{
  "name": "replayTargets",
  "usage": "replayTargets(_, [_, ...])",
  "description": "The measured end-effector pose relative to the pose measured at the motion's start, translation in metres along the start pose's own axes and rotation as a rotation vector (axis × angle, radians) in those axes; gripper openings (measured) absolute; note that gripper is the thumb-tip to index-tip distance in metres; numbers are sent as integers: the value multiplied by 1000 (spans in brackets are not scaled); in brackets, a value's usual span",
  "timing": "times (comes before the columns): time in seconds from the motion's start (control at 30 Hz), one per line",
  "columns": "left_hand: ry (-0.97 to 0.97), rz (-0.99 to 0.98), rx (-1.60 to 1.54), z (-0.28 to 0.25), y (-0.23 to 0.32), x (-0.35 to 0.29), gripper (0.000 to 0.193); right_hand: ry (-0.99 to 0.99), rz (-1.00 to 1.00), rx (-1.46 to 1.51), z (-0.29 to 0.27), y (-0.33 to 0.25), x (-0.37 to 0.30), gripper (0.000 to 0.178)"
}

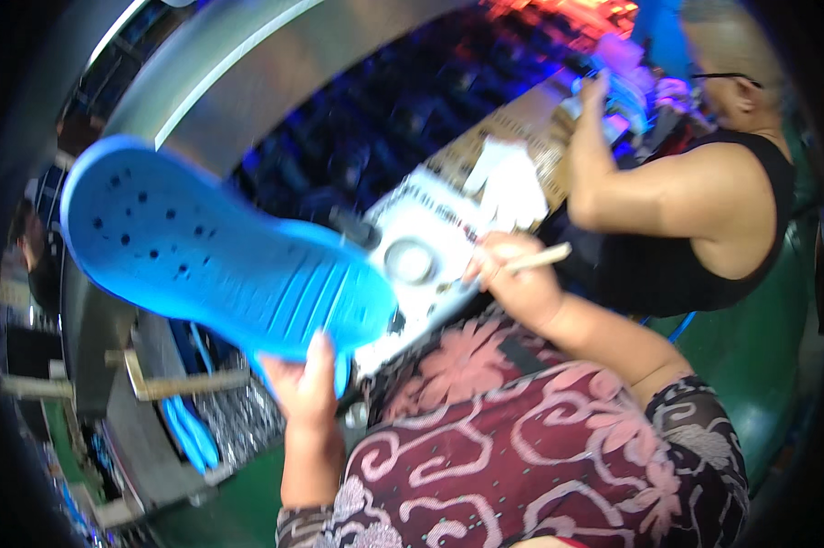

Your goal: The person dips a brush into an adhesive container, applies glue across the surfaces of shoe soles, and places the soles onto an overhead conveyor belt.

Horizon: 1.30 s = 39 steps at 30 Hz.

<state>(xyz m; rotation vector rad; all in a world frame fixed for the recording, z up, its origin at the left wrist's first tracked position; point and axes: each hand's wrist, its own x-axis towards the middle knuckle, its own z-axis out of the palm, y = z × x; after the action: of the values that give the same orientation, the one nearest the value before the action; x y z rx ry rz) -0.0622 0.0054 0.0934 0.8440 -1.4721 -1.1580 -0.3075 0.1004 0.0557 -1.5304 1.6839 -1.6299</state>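
A big bright blue shoe sole (220,251) with small dark holes at its far left end and ridges towards its near right end is tilted up in front of me. My left hand (304,388) grips its lower edge, thumb on top. Between the closed fingers of my right hand (519,279) is a pale wooden stick (541,258), whose other end I cannot make out. That hand hovers over the right side of a white work surface (435,205), where a round whitish dish (411,262) sits just right of the sole.
Crumpled white cloth or paper (512,183) lies on brown cardboard (549,119) beyond my right hand. A co-worker in a black sleeveless top (704,183) stands at the right, close to my arm. A curved metal housing (238,82) arches behind the sole. More blue soles (188,434) lie lower left.
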Motion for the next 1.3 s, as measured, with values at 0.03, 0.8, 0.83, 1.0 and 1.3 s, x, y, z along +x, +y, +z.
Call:
replayTargets(0.03, [-11,-61,-142,4,12,3,48,6,24,58,-5,3,-1,28])
replayTargets(0.8, [-936,-327,-619,211,34,135,63,179,263,269,-58,71,-46,29])
replayTargets(0.83, [-841,-342,-421,178,9,124,59,167,258,279,-55,73,-47,29])
replayTargets(1.0, [-457,-155,742,-30,-106,54,42,120,230,233,-37,75,-49,29])
replayTargets(1.3, [-364,-470,1449,-130,-150,-40,33,-48,277,240,-1,46,-33,28])
